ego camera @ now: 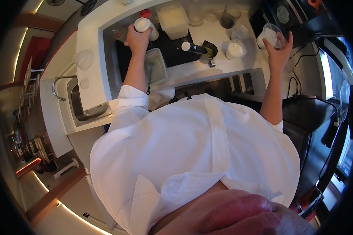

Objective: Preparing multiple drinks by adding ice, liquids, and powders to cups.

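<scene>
My left hand [138,39] is closed around a white cylindrical container [146,28] at the back left of the counter. On the right, my right hand [278,50] grips a clear plastic cup [261,41] with white contents, thumb and fingers around its upper part. Between my hands, a handheld frother [194,47] with a black and white handle leans in a dark metal pitcher [213,48] holding some green liquid. Another clear cup with white contents [235,50] stands to the right of the pitcher.
A black mat [176,57] lies on the white counter. A lidded plastic tub [173,22] and a drinking glass [231,16] stand behind. A shallow plastic tub [160,67] with a long-handled utensil sits near my left forearm. A steel sink [82,110] is at left; cables [295,70] hang at right.
</scene>
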### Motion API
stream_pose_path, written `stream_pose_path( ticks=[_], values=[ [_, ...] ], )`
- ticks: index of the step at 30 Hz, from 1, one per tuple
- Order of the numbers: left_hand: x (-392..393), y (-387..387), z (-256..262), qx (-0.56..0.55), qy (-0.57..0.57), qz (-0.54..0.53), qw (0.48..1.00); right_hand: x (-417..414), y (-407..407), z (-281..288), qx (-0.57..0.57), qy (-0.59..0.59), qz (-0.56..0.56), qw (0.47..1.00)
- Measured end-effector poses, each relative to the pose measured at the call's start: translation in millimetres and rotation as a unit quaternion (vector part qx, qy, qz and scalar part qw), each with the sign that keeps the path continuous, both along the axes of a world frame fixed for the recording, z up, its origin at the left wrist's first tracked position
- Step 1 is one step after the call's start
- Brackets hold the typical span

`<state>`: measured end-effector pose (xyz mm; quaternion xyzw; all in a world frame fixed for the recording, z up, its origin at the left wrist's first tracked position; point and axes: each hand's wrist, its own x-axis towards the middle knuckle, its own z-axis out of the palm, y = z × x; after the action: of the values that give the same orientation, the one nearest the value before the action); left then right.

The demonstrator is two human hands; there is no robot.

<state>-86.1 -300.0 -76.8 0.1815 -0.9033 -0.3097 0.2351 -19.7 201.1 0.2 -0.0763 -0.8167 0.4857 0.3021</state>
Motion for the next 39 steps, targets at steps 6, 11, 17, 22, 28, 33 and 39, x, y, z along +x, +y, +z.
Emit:
stream_pose_path(
  ticks=[6, 11, 17, 22, 28, 33, 39],
  values=[
    [15.6, -3.9, 34.8, 0.06, 0.106, -0.055, 0.991, -28.2, -66.5, 41.3, -0.026, 0.013, 0.194, 0.981],
    [33.5, 13.4, 78.2, 0.096, 0.129, -0.087, 0.983, -53.5, -136.6, 53.2, -0.067, -0.08, 0.329, 0.938],
    [44.9, 30.7, 130.1, 0.044, 0.13, -0.125, 0.983, -69.6, -197.9, 51.9, -0.078, -0.073, 0.449, 0.887],
    [50.8, 49.1, 170.5, -0.079, 0.147, -0.15, 0.974, -77.6, -218.8, 61.0, -0.049, -0.057, 0.504, 0.861],
    [51.1, 51.0, 181.2, -0.084, 0.091, -0.189, 0.974, -72.2, -228.2, 82.1, -0.024, -0.092, 0.502, 0.859],
    [51.0, 53.8, 182.9, -0.21, 0.075, -0.171, 0.96, -75.8, -226.8, 75.7, -0.053, -0.081, 0.521, 0.848],
    [52.3, 54.2, 190.0, -0.255, 0.083, -0.2, 0.942, -74.5, -227.2, 76.3, -0.039, -0.091, 0.511, 0.854]
  ],
)
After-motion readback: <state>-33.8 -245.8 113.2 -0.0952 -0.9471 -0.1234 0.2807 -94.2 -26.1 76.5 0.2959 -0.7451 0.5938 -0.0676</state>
